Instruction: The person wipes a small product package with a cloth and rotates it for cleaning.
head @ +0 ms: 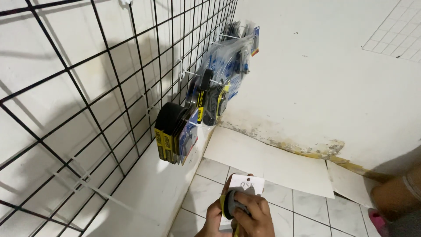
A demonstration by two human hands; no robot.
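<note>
Hands on a carded disc by the grid wall

Far left, a black wire grid carries hanging packaged discs; near centre, the left hand cups a carded disc pack from below; the right hand has fingers pressed around it, over tiled floor.

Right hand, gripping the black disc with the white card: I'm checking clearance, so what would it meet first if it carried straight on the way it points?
The right hand points up and left. Likely first in that line is the white cardboard sheet leaning against the wall, though depth is unclear; the black discs with yellow labels hang further left.
</note>
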